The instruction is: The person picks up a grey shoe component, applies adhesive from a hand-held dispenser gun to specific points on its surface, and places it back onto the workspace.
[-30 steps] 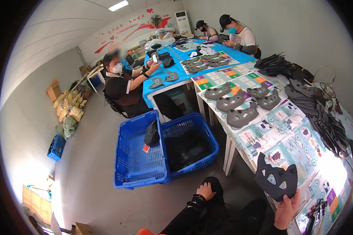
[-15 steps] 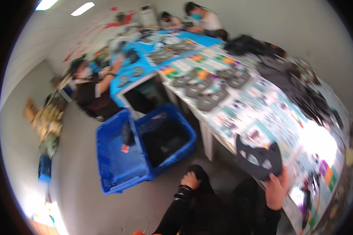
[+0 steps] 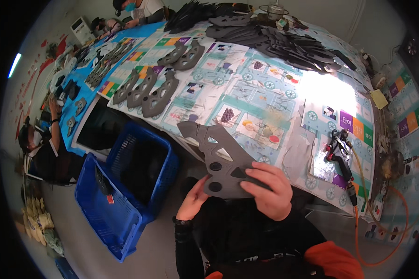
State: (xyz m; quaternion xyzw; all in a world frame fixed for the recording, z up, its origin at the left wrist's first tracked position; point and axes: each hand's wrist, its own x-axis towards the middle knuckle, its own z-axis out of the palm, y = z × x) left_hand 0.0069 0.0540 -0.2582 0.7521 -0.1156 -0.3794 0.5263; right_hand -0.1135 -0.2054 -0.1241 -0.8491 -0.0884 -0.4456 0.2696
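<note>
A flat dark grey panel with cut-out holes (image 3: 230, 179) is held up in front of me, tilted, over the near edge of the table. My left hand (image 3: 193, 202) grips its lower left edge, next to two dark round spots. My right hand (image 3: 272, 190) is closed on its lower right edge, with fingers lying over the front face beside a dark triangular cut-out. Similar grey panels (image 3: 160, 95) lie in a row on the patterned table cover (image 3: 260, 104) beyond.
A large pile of dark panels (image 3: 274, 44) lies along the table's far side. At right rests a spray-gun-like tool (image 3: 342, 160) with an orange hose (image 3: 357, 237). Two blue crates (image 3: 125, 237) stand on the floor at left. Co-workers (image 3: 44, 149) sit along the blue-covered table section.
My view has swung to the right. My left hand has come up from my knee and taken hold of the panel, which my right hand has brought in front of me.
</note>
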